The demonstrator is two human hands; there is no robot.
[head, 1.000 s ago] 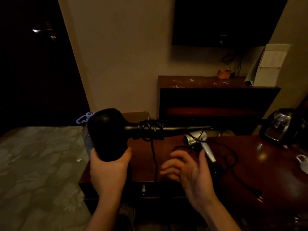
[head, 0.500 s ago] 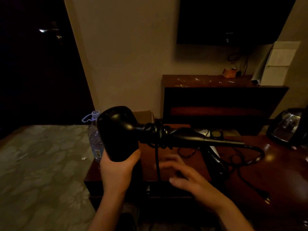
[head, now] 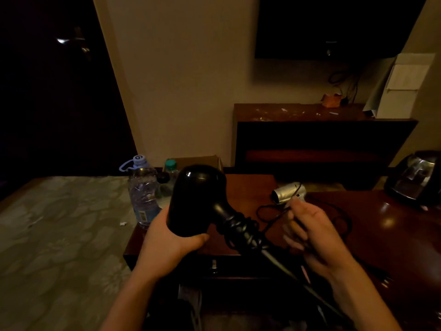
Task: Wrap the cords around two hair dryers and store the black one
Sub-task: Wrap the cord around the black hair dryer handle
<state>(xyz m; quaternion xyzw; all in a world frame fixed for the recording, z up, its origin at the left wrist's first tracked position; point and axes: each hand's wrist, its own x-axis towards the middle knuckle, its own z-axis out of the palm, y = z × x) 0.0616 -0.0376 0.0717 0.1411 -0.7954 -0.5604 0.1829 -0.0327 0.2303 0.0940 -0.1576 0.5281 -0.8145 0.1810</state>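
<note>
My left hand (head: 171, 237) grips the barrel of the black hair dryer (head: 195, 199), held above the front of the dark wooden desk (head: 393, 235). Its handle points down to the right, with several turns of black cord (head: 241, 229) wound around it. My right hand (head: 312, 232) is just right of the handle, fingers curled on a thin strand of that cord. The silver hair dryer (head: 287, 193) lies on the desk behind my right hand, its own loose cord (head: 343, 218) spread to the right.
Plastic bottles (head: 143, 192) stand at the desk's left edge beside a bed (head: 59, 235). A cardboard box (head: 200, 161) sits behind them. A kettle (head: 415, 177) is at the far right. A dark cabinet (head: 322, 137) stands against the wall under a television (head: 334, 25).
The black dryer's handle has swung from level to pointing down right. My right hand has risen from under the handle and closed on the cord beside it.
</note>
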